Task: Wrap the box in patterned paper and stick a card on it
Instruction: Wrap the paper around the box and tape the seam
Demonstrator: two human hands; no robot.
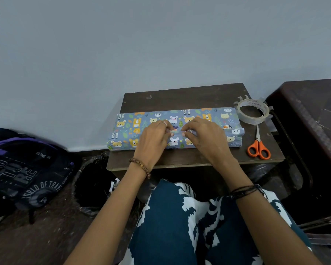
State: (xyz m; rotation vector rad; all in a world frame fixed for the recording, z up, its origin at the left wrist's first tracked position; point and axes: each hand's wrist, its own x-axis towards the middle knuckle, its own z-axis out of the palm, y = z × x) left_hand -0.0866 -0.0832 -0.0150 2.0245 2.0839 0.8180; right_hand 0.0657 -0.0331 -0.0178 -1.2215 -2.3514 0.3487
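A long flat box covered in blue paper with cartoon animals lies across a small dark wooden table. My left hand and my right hand rest on top of the box at its middle. Their fingertips pinch a short strip of clear tape stretched between them over the paper seam. The paper at the box's right end sticks out unfolded. No card is in view.
A roll of clear tape with loose strips sits at the table's back right corner. Orange-handled scissors lie near the right edge. A dark backpack lies on the floor at left, a black bag beside the table, dark furniture at right.
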